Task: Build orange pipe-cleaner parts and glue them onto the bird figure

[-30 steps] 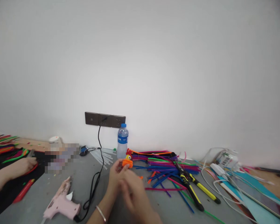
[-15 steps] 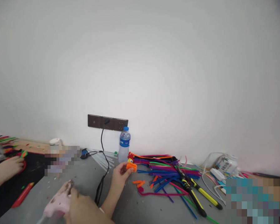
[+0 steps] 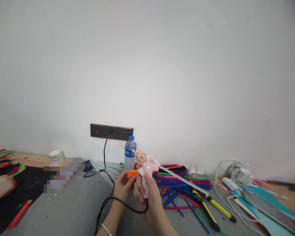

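Observation:
My left hand (image 3: 121, 188) pinches a small orange pipe-cleaner piece (image 3: 132, 173) above the grey table (image 3: 64, 209). Right beside it, my right hand (image 3: 147, 195) grips the handle of a pink hot glue gun (image 3: 146, 164). The gun's nozzle points up and left, just above the orange piece, and a clear glue stick (image 3: 182, 179) juts out behind it to the right. A red light glows on the gun's body. Its black cable (image 3: 105, 196) loops under my hands and runs up to the wall socket (image 3: 111, 131).
A water bottle (image 3: 129, 153) stands against the wall behind my hands. Several coloured pipe cleaners (image 3: 177, 183), yellow-handled pliers (image 3: 211, 209) and white cables (image 3: 233, 193) lie to the right. Another person's hand (image 3: 0, 186) rests on a black mat at far left, near a red marker (image 3: 18, 214).
My right hand went left to the glue gun lying on the table, picked it up and brought it beside the orange piece in my left hand. The other person's hand drew back leftward.

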Available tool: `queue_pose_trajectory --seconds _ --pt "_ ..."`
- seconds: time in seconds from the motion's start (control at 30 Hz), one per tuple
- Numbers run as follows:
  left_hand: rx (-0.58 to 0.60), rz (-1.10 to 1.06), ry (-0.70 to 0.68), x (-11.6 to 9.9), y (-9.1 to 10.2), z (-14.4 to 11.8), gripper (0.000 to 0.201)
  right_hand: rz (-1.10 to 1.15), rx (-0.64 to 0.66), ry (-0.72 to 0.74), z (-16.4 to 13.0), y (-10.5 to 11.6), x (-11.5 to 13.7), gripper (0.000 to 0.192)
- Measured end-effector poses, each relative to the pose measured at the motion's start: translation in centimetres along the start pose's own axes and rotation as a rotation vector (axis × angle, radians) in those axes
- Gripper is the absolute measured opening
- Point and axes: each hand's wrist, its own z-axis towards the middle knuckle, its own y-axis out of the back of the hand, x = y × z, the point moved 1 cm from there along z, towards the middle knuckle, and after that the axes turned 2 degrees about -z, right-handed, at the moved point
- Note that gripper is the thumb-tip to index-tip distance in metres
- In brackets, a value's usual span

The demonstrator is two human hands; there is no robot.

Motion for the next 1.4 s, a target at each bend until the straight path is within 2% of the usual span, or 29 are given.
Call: queue_pose_trajectory --seconds 0.07,0.2,0.3,0.4,0.53,0.67,0.8,1.03,1.4 --pt "0.012 0.007 0.007 -0.3 0.0 0.3 0.029 0.058 -0.036 -0.02 -0.5 2.2 -0.2 0.041" --pt "-0.047 0.126 -0.039 -0.8 0.3 0.2 0.025 0.092 0.002 -0.115 -0.7 5.4 -2.1 0.056" --pt "-0.101 0.199 -0.088 -1.2 0.7 0.3 0.022 0.086 0.015 -0.173 -0.5 6.9 -3.3 0.057" --pt "-0.115 0.254 -0.079 -1.4 1.1 0.6 0.023 0.071 0.016 -0.209 -0.5 7.8 -3.6 0.056" --pt "-0.096 0.23 -0.066 -1.6 1.3 0.8 0.025 0.041 0.024 -0.268 -0.8 8.0 -2.9 0.054" --pt "-0.057 0.181 -0.059 -1.6 1.1 0.6 0.022 0.006 0.06 -0.361 -1.1 7.6 -1.5 0.059" --pt "-0.008 0.191 -0.032 -1.3 1.1 0.5 0.023 -0.034 0.081 -0.393 -1.1 7.3 -0.5 0.061" --pt "-0.007 0.237 -0.065 -1.1 1.1 0.5 0.023 -0.076 0.064 -0.401 -1.3 7.7 -0.4 0.055" --pt "0.032 0.255 -0.053 -1.1 1.1 0.3 0.023 -0.135 0.054 -0.399 -1.1 7.9 -0.5 0.059"
